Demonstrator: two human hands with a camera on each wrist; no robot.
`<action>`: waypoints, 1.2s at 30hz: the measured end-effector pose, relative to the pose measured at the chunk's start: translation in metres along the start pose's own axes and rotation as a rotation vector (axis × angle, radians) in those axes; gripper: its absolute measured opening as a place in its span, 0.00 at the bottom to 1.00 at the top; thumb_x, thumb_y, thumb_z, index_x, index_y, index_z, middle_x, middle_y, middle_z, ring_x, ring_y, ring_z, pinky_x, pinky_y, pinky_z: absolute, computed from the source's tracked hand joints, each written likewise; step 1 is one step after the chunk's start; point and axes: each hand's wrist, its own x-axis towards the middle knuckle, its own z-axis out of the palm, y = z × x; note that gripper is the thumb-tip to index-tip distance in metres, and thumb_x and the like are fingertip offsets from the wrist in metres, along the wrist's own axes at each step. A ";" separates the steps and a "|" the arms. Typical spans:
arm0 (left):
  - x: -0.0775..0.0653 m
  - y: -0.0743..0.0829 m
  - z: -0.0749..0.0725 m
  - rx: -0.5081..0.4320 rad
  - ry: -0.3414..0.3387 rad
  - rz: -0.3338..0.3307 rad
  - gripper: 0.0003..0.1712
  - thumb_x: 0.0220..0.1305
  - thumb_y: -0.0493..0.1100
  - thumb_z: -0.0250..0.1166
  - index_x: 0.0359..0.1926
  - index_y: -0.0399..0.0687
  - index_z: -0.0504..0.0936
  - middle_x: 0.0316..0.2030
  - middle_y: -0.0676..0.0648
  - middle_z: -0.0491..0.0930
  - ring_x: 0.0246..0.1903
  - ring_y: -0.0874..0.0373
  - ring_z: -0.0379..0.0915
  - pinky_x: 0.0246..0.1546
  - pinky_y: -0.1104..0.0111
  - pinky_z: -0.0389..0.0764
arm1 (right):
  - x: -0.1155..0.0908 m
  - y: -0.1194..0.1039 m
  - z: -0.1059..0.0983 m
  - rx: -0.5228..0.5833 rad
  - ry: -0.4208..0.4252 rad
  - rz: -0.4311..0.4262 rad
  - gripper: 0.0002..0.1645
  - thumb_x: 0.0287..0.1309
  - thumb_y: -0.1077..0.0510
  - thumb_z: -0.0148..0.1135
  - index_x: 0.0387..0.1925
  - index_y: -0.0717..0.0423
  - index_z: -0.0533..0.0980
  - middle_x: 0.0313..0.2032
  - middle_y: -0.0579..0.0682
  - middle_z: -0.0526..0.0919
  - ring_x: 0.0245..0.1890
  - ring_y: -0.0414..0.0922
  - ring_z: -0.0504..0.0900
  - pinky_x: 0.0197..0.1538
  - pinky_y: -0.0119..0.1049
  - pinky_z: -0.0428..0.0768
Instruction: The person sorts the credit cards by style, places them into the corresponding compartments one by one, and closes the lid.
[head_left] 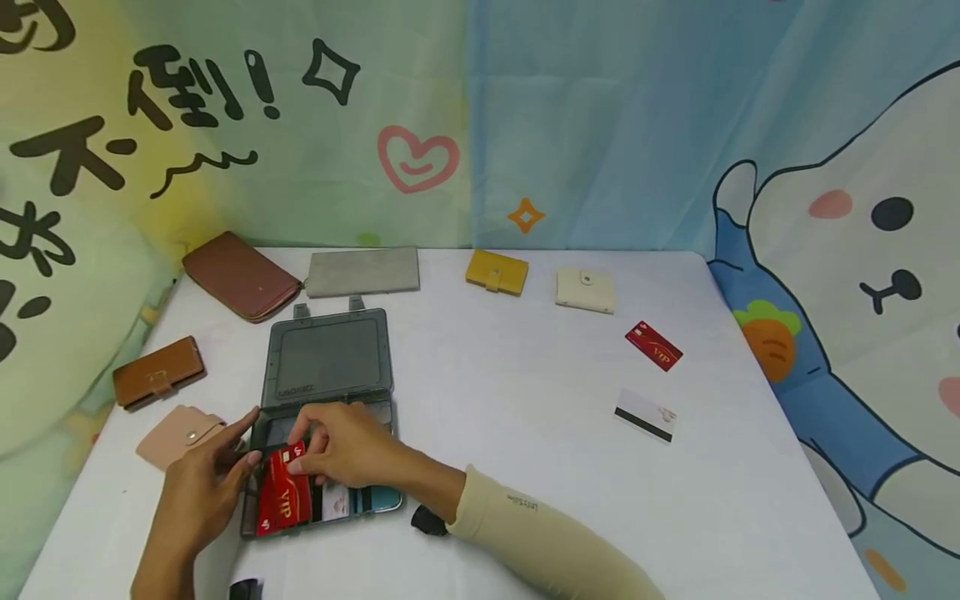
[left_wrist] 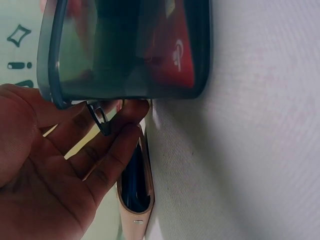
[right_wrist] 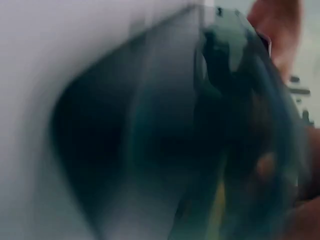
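Observation:
A translucent dark grey-green plastic case (head_left: 322, 521) lies on the table, its lid (head_left: 330, 354) folded back. Red VIP cards (head_left: 283, 496) stand at the left inside it, beside white and blue cards (head_left: 335, 502). My right hand (head_left: 345, 446) reaches over the case and pinches a red card's upper edge between thumb and fingers. At the left side my left hand (head_left: 198, 487) grips the case's edge near the hinge. In the left wrist view, its fingers (left_wrist: 107, 165) curl by a small clip (left_wrist: 100, 118) beneath the case wall. The right wrist view is blurred by motion.
Left of the case lie a pink wallet (head_left: 174, 437) and a brown wallet (head_left: 159, 372). Behind are a dark brown wallet (head_left: 240, 275), grey wallet (head_left: 363, 272), yellow wallet (head_left: 497, 272) and cream wallet (head_left: 585, 290). A red card (head_left: 654, 346) and white card (head_left: 646, 415) lie right.

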 end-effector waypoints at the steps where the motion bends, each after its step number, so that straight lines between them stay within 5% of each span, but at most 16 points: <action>1: 0.000 0.000 0.000 0.001 0.003 0.006 0.34 0.63 0.36 0.68 0.70 0.52 0.72 0.45 0.31 0.85 0.37 0.43 0.85 0.31 0.65 0.83 | 0.003 -0.003 0.004 -0.048 0.018 0.000 0.13 0.57 0.49 0.72 0.42 0.42 0.78 0.19 0.31 0.82 0.17 0.26 0.78 0.29 0.18 0.76; 8: 0.001 -0.001 0.001 0.000 0.010 0.019 0.33 0.64 0.36 0.68 0.69 0.51 0.72 0.42 0.31 0.86 0.35 0.45 0.85 0.25 0.74 0.77 | 0.009 -0.007 0.013 -0.251 0.037 -0.043 0.14 0.57 0.44 0.72 0.42 0.40 0.79 0.20 0.28 0.78 0.20 0.24 0.72 0.28 0.17 0.70; 13: 0.000 -0.002 0.002 0.007 0.029 0.031 0.33 0.63 0.36 0.69 0.69 0.52 0.73 0.40 0.33 0.86 0.34 0.46 0.85 0.25 0.73 0.77 | 0.002 0.009 -0.002 -0.096 0.064 -0.168 0.16 0.57 0.46 0.72 0.45 0.44 0.79 0.23 0.31 0.77 0.21 0.24 0.75 0.30 0.16 0.75; 18: 0.000 -0.002 0.002 0.006 0.016 0.011 0.33 0.64 0.36 0.68 0.70 0.52 0.72 0.45 0.30 0.84 0.37 0.43 0.85 0.30 0.59 0.83 | -0.017 0.037 -0.044 0.066 0.182 -0.202 0.17 0.56 0.48 0.73 0.45 0.47 0.80 0.27 0.36 0.80 0.26 0.30 0.78 0.34 0.24 0.81; 25: -0.001 -0.001 0.000 0.006 -0.019 -0.037 0.34 0.67 0.37 0.66 0.72 0.54 0.69 0.51 0.27 0.81 0.42 0.36 0.83 0.40 0.44 0.82 | -0.050 0.085 -0.119 0.034 0.372 -0.053 0.19 0.50 0.44 0.77 0.43 0.38 0.80 0.32 0.43 0.82 0.33 0.39 0.79 0.33 0.34 0.82; 36: 0.000 0.000 0.002 -0.005 0.034 0.021 0.34 0.63 0.34 0.68 0.69 0.50 0.73 0.47 0.30 0.83 0.37 0.42 0.85 0.31 0.56 0.85 | -0.119 0.165 -0.212 -0.079 0.521 0.298 0.31 0.49 0.44 0.78 0.53 0.49 0.79 0.47 0.52 0.83 0.50 0.50 0.77 0.55 0.47 0.77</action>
